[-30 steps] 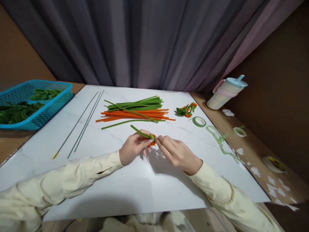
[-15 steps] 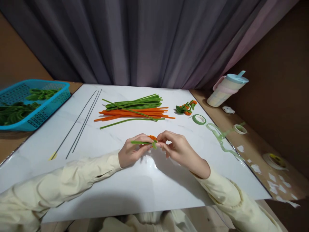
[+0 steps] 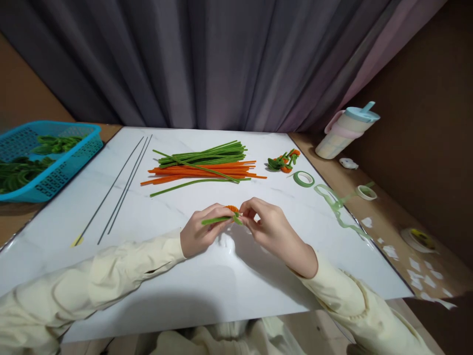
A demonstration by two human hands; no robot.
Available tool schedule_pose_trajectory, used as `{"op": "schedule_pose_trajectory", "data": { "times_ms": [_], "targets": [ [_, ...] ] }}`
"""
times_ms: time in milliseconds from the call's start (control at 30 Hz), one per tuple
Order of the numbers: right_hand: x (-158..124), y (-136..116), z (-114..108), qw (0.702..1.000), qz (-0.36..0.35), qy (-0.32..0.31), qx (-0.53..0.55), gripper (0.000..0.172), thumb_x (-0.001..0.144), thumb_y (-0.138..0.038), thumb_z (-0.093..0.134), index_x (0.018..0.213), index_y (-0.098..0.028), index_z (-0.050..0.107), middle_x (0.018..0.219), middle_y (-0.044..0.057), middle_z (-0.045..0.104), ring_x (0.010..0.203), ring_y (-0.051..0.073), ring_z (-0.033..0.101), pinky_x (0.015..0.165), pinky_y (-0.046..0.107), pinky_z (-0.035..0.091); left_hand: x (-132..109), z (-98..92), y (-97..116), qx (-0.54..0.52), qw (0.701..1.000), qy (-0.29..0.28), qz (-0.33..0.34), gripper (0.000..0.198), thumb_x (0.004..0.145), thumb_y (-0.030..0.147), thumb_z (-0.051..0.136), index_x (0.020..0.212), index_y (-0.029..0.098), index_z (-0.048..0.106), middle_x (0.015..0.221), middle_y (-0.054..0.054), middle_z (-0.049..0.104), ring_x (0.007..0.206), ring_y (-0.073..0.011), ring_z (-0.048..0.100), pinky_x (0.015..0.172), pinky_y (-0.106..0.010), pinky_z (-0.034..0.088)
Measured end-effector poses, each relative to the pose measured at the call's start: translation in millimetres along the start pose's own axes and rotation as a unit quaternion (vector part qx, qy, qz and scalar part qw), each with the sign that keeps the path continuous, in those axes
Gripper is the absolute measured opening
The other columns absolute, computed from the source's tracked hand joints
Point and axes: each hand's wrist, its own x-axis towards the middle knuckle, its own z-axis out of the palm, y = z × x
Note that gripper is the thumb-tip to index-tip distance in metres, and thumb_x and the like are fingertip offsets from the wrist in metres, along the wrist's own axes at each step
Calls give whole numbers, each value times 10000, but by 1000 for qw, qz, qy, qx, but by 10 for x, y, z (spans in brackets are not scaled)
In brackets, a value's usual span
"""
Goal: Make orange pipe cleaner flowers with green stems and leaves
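Note:
My left hand (image 3: 204,230) is closed on an orange pipe-cleaner flower (image 3: 232,209) with a green pipe cleaner (image 3: 216,220), whose free end sticks out to the left over my fingers. Close against it on the right, my right hand (image 3: 266,222) pinches at the flower's green part with thumb and forefinger. The fingers hide much of the piece. Beyond my hands lie a bundle of green pipe cleaners (image 3: 203,157) and a bundle of orange pipe cleaners (image 3: 199,171). A single green pipe cleaner (image 3: 192,186) lies just in front of them.
Finished orange-and-green flowers (image 3: 284,161) lie at the back right, near green floral tape (image 3: 304,179). Three thin wires (image 3: 121,197) are at left, beside a blue basket (image 3: 70,165) holding green pieces. A tumbler (image 3: 347,130), a loose tape strip (image 3: 338,209) and paper scraps (image 3: 416,276) are at right.
Both hands stay together at the flower, with only small finger shifts. The green piece between them has tilted slightly. The whole view has shifted a little.

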Motion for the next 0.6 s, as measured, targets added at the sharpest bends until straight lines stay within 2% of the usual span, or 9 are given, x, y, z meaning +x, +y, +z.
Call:
{"op": "schedule_pose_trajectory", "data": {
  "times_ms": [167, 300, 467, 600],
  "targets": [
    [31, -38, -9, 994, 86, -38, 48, 88, 785, -91, 510, 730, -157, 528, 606, -10, 555, 504, 94, 481, 493, 206, 367, -9, -9, -12, 31, 999, -15, -3, 188, 869, 146, 487, 1032, 204, 561, 907, -63, 621, 772, -131, 582, 675, -245, 476],
    [60, -75, -24, 981, 150, -67, 101, 99, 752, -81, 531, 685, -153, 547, 553, -32, 541, 433, 71, 449, 468, 201, 360, -24, -20, -24, 93, 995, -32, 31, 195, 868, 156, 485, 1045, 207, 549, 908, -73, 627, 753, -133, 586, 641, -232, 467],
    [93, -95, -41, 972, 180, -70, 133, 101, 722, -111, 560, 628, -148, 564, 498, -40, 517, 382, 57, 426, 406, 187, 349, -22, -31, -15, 144, 987, -31, 60, 170, 860, 166, 492, 1016, 197, 555, 871, -72, 645, 666, -121, 590, 592, -217, 445],
    [78, -89, -31, 963, 197, -68, 170, 62, 742, -152, 545, 699, -149, 588, 561, -10, 575, 421, 86, 502, 361, 183, 388, -26, -37, -19, 144, 988, -20, 51, 169, 865, 179, 486, 1017, 201, 556, 839, -65, 651, 629, -119, 581, 575, -221, 435]
  ]
}}
